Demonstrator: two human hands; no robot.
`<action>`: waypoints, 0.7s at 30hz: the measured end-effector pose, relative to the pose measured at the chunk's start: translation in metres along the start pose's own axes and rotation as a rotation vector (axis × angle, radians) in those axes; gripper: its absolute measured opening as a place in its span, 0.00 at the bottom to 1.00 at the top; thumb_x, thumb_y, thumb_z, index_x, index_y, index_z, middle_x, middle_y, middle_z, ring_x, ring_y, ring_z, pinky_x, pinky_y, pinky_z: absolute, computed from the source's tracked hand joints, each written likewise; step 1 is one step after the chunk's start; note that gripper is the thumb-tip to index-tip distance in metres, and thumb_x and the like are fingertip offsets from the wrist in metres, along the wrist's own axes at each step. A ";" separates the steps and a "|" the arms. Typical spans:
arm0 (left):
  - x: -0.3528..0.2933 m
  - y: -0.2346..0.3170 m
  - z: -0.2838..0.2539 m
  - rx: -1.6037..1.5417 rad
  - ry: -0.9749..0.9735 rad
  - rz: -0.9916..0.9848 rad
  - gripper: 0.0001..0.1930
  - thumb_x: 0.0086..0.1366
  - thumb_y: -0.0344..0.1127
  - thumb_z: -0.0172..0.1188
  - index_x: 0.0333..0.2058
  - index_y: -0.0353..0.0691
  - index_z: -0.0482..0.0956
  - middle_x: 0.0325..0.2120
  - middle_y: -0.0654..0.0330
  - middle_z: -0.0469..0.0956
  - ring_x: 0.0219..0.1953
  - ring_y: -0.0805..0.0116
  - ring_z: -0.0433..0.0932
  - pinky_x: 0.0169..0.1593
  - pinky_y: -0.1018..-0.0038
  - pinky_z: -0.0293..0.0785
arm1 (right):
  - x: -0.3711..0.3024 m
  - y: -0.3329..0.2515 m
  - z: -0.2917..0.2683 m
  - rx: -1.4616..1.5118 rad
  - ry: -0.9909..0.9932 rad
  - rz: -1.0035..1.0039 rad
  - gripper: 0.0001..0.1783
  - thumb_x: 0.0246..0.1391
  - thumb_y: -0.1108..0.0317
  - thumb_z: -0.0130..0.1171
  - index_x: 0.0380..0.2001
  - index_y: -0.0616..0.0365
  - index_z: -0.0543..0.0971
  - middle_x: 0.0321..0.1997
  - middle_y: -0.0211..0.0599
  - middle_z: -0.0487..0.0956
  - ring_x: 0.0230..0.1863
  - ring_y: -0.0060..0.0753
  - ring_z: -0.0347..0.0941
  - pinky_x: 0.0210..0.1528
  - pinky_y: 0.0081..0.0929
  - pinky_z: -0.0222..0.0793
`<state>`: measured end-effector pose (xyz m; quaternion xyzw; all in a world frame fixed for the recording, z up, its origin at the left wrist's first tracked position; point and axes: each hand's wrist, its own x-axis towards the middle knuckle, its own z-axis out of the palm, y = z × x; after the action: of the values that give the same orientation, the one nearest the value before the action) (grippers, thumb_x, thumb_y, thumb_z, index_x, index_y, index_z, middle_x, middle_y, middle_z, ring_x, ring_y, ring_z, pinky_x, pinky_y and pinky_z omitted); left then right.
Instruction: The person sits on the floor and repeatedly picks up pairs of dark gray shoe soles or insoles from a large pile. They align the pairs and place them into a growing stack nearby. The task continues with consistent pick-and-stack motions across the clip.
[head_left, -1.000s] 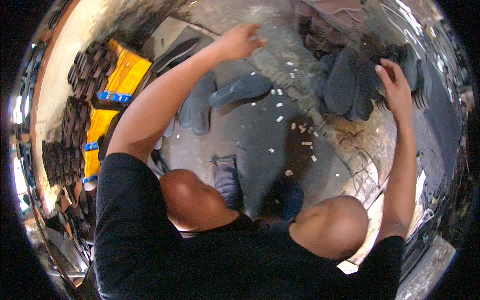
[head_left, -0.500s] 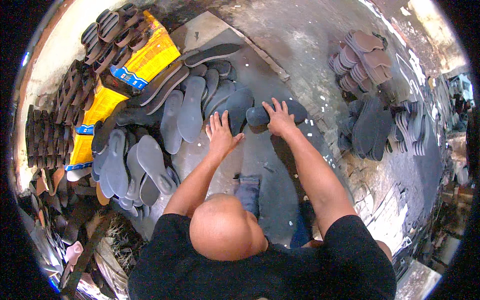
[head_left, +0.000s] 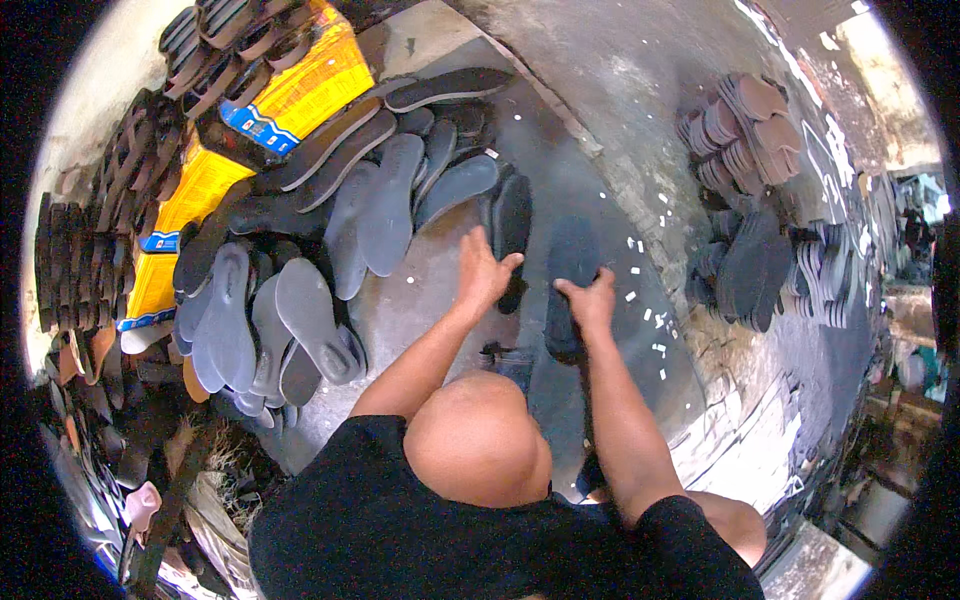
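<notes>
The hands are well apart over the grey floor (head_left: 440,255), both with thumb and fingers spread. The left hand (head_left: 482,275) reaches away from the body, its thumb pointing right toward a narrow black shoe sole (head_left: 514,215). In this view the thumb tip meets the sole's outline; I cannot tell whether it presses on it. Another dark edge shows just left of this sole, partly covered by it.

The right hand (head_left: 592,305) is at a second black sole (head_left: 566,335), which lies lengthwise on a dark part of the floor (its far end nearly melts into that surface). The thumb overlaps this sole and the fingers lie to its right; whether they bear on it is unclear.

Toward the floor's left edge, grey insoles (head_left: 225,325) overlap in a loose heap, and more grey insoles (head_left: 390,205) fan out farther from the person. A long black strip-like sole (head_left: 450,90) lies beyond them, near the floor's far left corner. Along the wall (head_left: 100,125) stand yellow-and-blue boxes (head_left: 305,95), with brown strapped sandals (head_left: 115,190) stacked against them.

Toward the floor's right edge are a stack of brown soles (head_left: 765,140), a group of black soles (head_left: 755,265) nearer the person and, just right of those, grey soles (head_left: 820,275) set in a row. Small white scraps (head_left: 658,318) are scattered between these stacks and the right hand.
</notes>
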<state>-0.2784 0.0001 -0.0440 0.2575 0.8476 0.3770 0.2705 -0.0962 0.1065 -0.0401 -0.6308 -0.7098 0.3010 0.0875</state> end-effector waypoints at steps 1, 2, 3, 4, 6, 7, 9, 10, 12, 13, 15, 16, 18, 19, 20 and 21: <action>-0.002 0.016 0.012 -0.031 -0.072 0.041 0.41 0.61 0.47 0.73 0.64 0.29 0.62 0.58 0.30 0.72 0.62 0.32 0.70 0.64 0.52 0.68 | 0.026 0.041 -0.014 0.379 -0.193 0.090 0.41 0.47 0.61 0.78 0.62 0.67 0.72 0.59 0.55 0.79 0.60 0.56 0.76 0.65 0.49 0.70; -0.003 0.015 0.003 -0.091 -0.218 0.004 0.35 0.69 0.50 0.64 0.61 0.27 0.64 0.55 0.27 0.73 0.60 0.29 0.72 0.62 0.49 0.69 | 0.016 0.023 -0.018 0.734 -0.227 0.168 0.39 0.50 0.61 0.77 0.61 0.65 0.73 0.58 0.49 0.80 0.57 0.52 0.78 0.63 0.48 0.72; -0.006 -0.002 0.001 -0.123 -0.240 -0.058 0.36 0.73 0.56 0.57 0.61 0.26 0.63 0.53 0.26 0.75 0.58 0.28 0.74 0.63 0.49 0.68 | 0.002 -0.012 -0.025 1.087 -0.289 0.246 0.36 0.53 0.60 0.76 0.61 0.63 0.74 0.56 0.43 0.82 0.54 0.47 0.79 0.61 0.47 0.73; -0.018 0.006 0.009 -0.242 -0.228 -0.063 0.36 0.76 0.60 0.51 0.60 0.26 0.64 0.54 0.25 0.73 0.60 0.29 0.73 0.64 0.50 0.67 | -0.006 -0.026 -0.033 1.102 -0.341 0.239 0.35 0.54 0.61 0.75 0.60 0.63 0.74 0.55 0.41 0.82 0.53 0.46 0.80 0.59 0.47 0.74; -0.036 0.028 0.020 -0.448 -0.261 -0.062 0.39 0.76 0.63 0.48 0.64 0.29 0.63 0.60 0.29 0.71 0.65 0.33 0.69 0.68 0.51 0.63 | -0.023 -0.046 -0.037 1.140 -0.440 0.230 0.32 0.56 0.61 0.74 0.60 0.61 0.74 0.52 0.38 0.83 0.50 0.42 0.81 0.57 0.47 0.76; -0.036 0.033 0.022 -0.555 -0.301 -0.024 0.41 0.75 0.65 0.47 0.68 0.32 0.63 0.64 0.34 0.70 0.69 0.35 0.65 0.71 0.52 0.60 | -0.022 -0.049 -0.038 1.145 -0.467 0.241 0.33 0.56 0.61 0.74 0.61 0.61 0.74 0.53 0.38 0.83 0.51 0.43 0.80 0.57 0.47 0.75; -0.025 0.032 0.012 -0.359 -0.120 0.158 0.33 0.74 0.59 0.54 0.58 0.30 0.70 0.53 0.36 0.74 0.59 0.38 0.71 0.64 0.52 0.65 | -0.017 -0.054 -0.040 1.153 -0.529 0.261 0.34 0.56 0.62 0.74 0.62 0.60 0.73 0.54 0.39 0.82 0.53 0.43 0.80 0.59 0.47 0.74; -0.016 0.033 0.002 -0.249 -0.030 0.243 0.29 0.73 0.56 0.58 0.52 0.29 0.73 0.48 0.37 0.76 0.54 0.40 0.74 0.61 0.51 0.68 | -0.027 -0.073 -0.045 1.112 -0.404 0.148 0.35 0.55 0.61 0.75 0.61 0.62 0.72 0.55 0.41 0.82 0.57 0.45 0.77 0.64 0.44 0.70; 0.016 0.020 -0.042 -0.155 0.417 0.394 0.23 0.68 0.48 0.66 0.48 0.33 0.77 0.43 0.43 0.76 0.50 0.44 0.74 0.59 0.53 0.68 | -0.034 -0.068 -0.032 0.945 -0.117 -0.053 0.37 0.54 0.59 0.77 0.62 0.63 0.72 0.55 0.41 0.82 0.58 0.45 0.77 0.66 0.42 0.69; 0.031 0.005 -0.073 -0.086 0.475 0.339 0.22 0.66 0.45 0.67 0.49 0.34 0.76 0.44 0.43 0.75 0.51 0.44 0.74 0.59 0.53 0.68 | -0.039 -0.065 -0.029 0.861 0.029 -0.154 0.38 0.53 0.58 0.77 0.62 0.63 0.72 0.55 0.41 0.82 0.58 0.45 0.77 0.67 0.41 0.68; 0.062 -0.016 -0.124 0.074 0.673 0.342 0.22 0.63 0.39 0.69 0.51 0.35 0.75 0.46 0.43 0.75 0.53 0.42 0.72 0.60 0.52 0.67 | -0.035 -0.029 -0.020 0.688 -0.179 -0.098 0.34 0.58 0.59 0.75 0.60 0.65 0.73 0.60 0.40 0.77 0.63 0.39 0.72 0.67 0.37 0.66; 0.083 -0.024 -0.146 0.175 0.734 0.367 0.21 0.64 0.38 0.68 0.51 0.35 0.75 0.47 0.42 0.74 0.54 0.40 0.71 0.60 0.51 0.66 | -0.021 0.010 0.002 0.635 -0.139 -0.294 0.34 0.56 0.59 0.75 0.60 0.64 0.72 0.59 0.41 0.78 0.61 0.43 0.73 0.66 0.40 0.67; 0.119 -0.059 -0.206 0.368 0.855 0.306 0.27 0.62 0.41 0.70 0.54 0.31 0.74 0.52 0.39 0.73 0.57 0.37 0.70 0.63 0.49 0.66 | -0.013 0.012 0.020 0.404 -0.136 -0.466 0.37 0.53 0.58 0.76 0.61 0.63 0.72 0.57 0.45 0.78 0.60 0.51 0.73 0.64 0.45 0.68; 0.129 -0.070 -0.230 0.405 0.859 0.179 0.33 0.62 0.47 0.70 0.59 0.31 0.71 0.60 0.37 0.70 0.64 0.37 0.67 0.66 0.46 0.65 | -0.022 -0.010 -0.001 0.210 -0.155 -0.428 0.40 0.51 0.56 0.77 0.62 0.63 0.71 0.57 0.49 0.78 0.60 0.54 0.73 0.64 0.47 0.69; 0.139 -0.078 -0.250 0.501 0.748 -0.020 0.43 0.65 0.57 0.66 0.67 0.31 0.63 0.70 0.40 0.62 0.73 0.41 0.59 0.71 0.43 0.57 | -0.032 -0.028 -0.021 0.009 -0.160 -0.383 0.43 0.49 0.54 0.77 0.63 0.64 0.71 0.56 0.53 0.77 0.60 0.58 0.72 0.63 0.49 0.69; 0.149 -0.088 -0.271 0.584 0.607 -0.153 0.50 0.67 0.67 0.58 0.74 0.36 0.55 0.76 0.48 0.53 0.78 0.49 0.49 0.75 0.39 0.47 | -0.037 -0.039 -0.025 -0.332 -0.095 -0.421 0.42 0.47 0.50 0.76 0.59 0.64 0.72 0.51 0.52 0.77 0.56 0.60 0.73 0.59 0.50 0.71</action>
<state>-0.5828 -0.0916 0.0021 0.1371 0.9766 0.1585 -0.0481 -0.1095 0.0779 0.0101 -0.4601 -0.8684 0.1848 0.0102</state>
